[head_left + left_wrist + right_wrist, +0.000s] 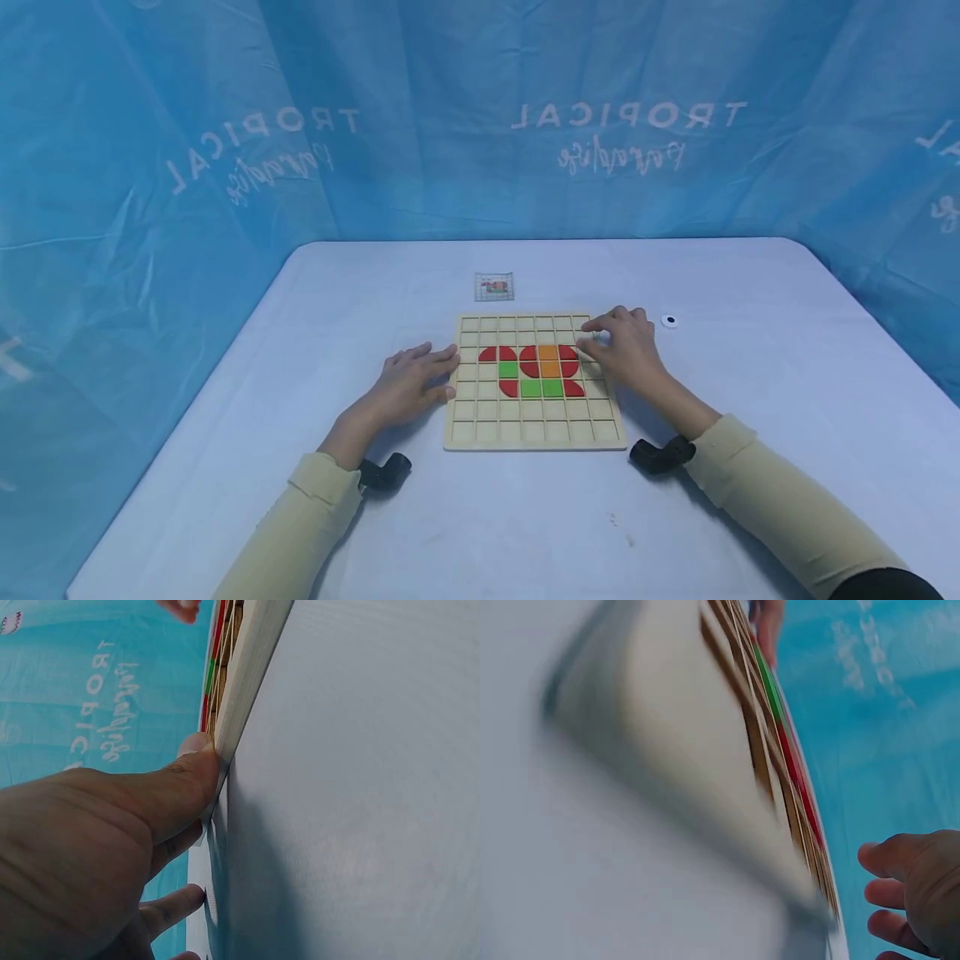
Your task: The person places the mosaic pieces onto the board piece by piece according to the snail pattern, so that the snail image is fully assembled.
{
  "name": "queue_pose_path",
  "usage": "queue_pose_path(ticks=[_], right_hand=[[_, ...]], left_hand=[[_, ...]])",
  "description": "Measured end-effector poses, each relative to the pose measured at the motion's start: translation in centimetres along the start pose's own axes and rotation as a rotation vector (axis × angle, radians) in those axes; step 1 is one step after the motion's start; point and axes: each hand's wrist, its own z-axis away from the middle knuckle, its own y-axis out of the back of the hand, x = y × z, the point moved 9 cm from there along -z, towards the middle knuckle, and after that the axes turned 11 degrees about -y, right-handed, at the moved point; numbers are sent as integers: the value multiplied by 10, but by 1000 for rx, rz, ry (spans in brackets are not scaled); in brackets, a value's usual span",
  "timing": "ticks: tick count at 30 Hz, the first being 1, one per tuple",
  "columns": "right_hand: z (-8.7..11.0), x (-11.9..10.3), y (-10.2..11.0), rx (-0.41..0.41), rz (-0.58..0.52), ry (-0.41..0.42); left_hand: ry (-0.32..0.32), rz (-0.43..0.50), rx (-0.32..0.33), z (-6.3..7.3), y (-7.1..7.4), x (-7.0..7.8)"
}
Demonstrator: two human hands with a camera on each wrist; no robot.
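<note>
A pale wooden grid board lies on the table with red, green and orange tiles set in its middle cells. Red quarter-round tiles sit beside green squares and orange squares. My left hand rests at the board's left edge, its thumb touching the rim and the other fingers spread. Over the upper right corner hovers my right hand, thumb and forefinger apart. No held piece can be made out in the right wrist view, where that hand is partly cut off.
Beyond the board lies a small pattern card with a coloured figure on a grid. A white disc with a black centre is right of my right hand. Blue printed sheeting hangs behind the white table.
</note>
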Motion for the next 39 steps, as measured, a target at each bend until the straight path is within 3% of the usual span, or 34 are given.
queue_pose_path(ticks=[11,20,30,39], right_hand=[[-12,75,45,105,44,-138],[-13,115,64,118,75,-220],[-16,130,58,104,88,-222],[-21,123,48,97,113,-205]], left_hand=[[2,9,6,1,1,-1],[-2,0,16,1,5,1],[-9,12,19,1,4,1],[-10,9,13,1,-2,-1]])
